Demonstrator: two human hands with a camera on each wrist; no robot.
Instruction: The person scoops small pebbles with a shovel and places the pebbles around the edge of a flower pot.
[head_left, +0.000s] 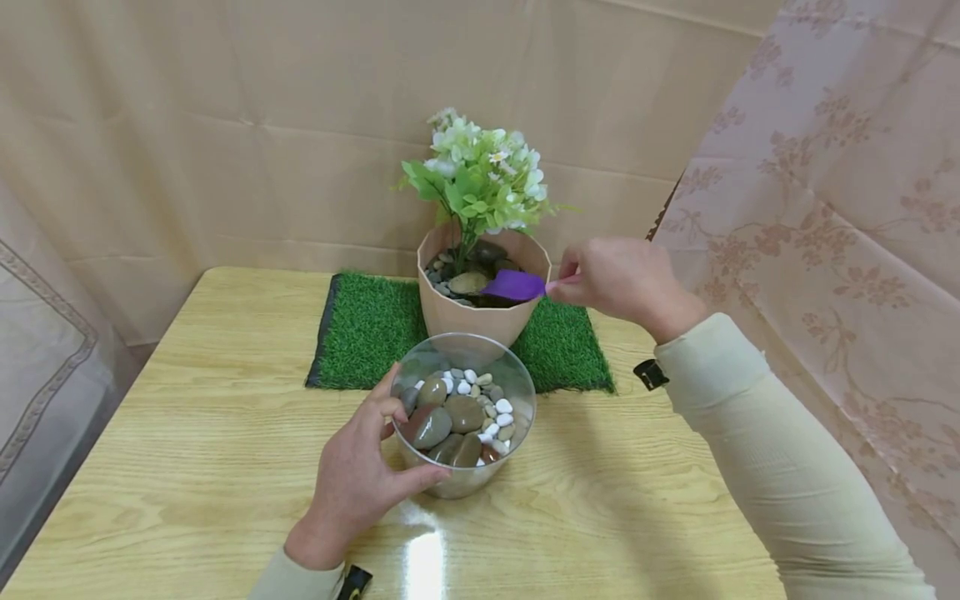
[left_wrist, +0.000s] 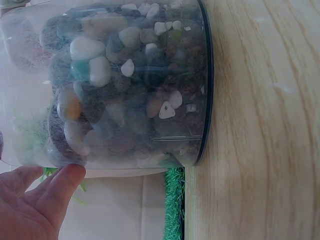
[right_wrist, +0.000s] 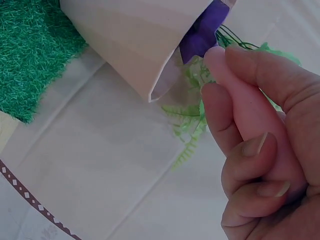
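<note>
My right hand (head_left: 626, 279) grips the pink handle (right_wrist: 260, 120) of a small garden trowel whose purple blade (head_left: 514, 285) is inside the planter. In the right wrist view the fingers curl around that handle. The faceted, pale peach flowerpot (head_left: 480, 315) contains stones and a plant with white blossoms (head_left: 487, 171). The blade hides part of the stones beneath it. In front stands a clear round container (head_left: 480, 483) of large brown and grey pebbles and small white ones (head_left: 465, 412). My left hand (head_left: 360, 479) holds it at the left side, thumb and fingers at the rim.
Green artificial turf (head_left: 367, 333) lies under the pot on a wooden table (head_left: 187, 450). A beige curtain (head_left: 300, 125) hangs behind, and a pink floral cloth (head_left: 847, 208) borders the right side. White fabric (head_left: 45, 333) hangs at the left.
</note>
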